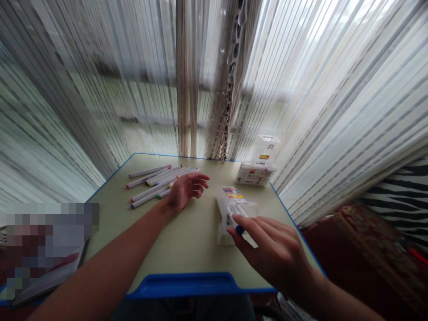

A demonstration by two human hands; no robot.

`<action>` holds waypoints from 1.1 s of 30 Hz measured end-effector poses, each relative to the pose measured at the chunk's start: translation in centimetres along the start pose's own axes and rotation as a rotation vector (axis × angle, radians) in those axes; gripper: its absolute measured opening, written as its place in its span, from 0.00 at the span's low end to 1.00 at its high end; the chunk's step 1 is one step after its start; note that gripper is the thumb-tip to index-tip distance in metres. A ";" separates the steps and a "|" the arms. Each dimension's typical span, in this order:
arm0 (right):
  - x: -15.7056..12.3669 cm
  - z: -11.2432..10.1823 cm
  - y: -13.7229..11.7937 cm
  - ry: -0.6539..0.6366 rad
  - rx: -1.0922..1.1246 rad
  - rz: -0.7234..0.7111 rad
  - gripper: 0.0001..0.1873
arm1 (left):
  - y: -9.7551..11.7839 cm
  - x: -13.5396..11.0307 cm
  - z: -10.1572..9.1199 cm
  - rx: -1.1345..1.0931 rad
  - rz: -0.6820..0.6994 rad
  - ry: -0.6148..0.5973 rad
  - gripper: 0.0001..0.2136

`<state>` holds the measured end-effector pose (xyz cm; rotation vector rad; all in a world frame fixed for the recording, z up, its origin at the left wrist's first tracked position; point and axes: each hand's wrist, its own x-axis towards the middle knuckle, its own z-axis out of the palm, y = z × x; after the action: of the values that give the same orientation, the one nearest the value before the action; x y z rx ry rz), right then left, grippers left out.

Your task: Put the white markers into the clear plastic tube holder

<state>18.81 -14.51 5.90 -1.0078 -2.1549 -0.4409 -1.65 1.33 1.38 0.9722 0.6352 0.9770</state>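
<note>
A white marker with a dark blue end [240, 229] is pinched between the thumb and fingers of my right hand [277, 240]. It is at the front of a clear plastic marker case [221, 205], which lies on the table with a colourful label on top. White shapes like markers show inside the case, partly hidden by my fingers. My left hand [187, 189] rests palm up with its fingers loosely apart, holding nothing. Just left of it lies a spread of white markers [147, 196] with ends in several colours. My left hand covers some of their right ends.
A second clear case [256, 173] stands at the table's back right, its lid raised. The pale table [180, 254] has a blue edge and a blue front tray [190, 281]. A blurred-out item [50, 254] lies at the left edge. String curtains [150, 89] hang behind.
</note>
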 end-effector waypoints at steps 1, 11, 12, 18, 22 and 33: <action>0.0 0.1 0.0 -0.012 -0.010 0.001 0.09 | 0.0 0.0 0.0 -0.002 -0.001 -0.001 0.17; 0.0 0.8 0.3 -0.147 -0.142 0.021 0.12 | 0.0 0.0 0.1 0.003 0.000 -0.012 0.17; 0.0 0.9 0.3 -0.159 -0.159 0.021 0.12 | 0.0 -0.1 0.1 0.005 -0.001 -0.010 0.17; 0.3 0.9 0.1 -0.199 -0.247 0.023 0.14 | 0.1 -0.2 0.3 0.019 -0.012 -0.009 0.17; 0.5 0.8 0.0 -0.218 -0.265 0.036 0.15 | 0.0 -0.1 0.3 0.016 -0.010 -0.010 0.17; 0.3 -0.5 0.1 -0.137 -0.163 0.029 0.12 | 0.0 -0.1 0.2 0.018 -0.021 -0.014 0.17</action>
<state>18.96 -14.54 6.49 -1.1883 -2.2507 -0.5560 -1.49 1.16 1.50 0.9861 0.6421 0.9462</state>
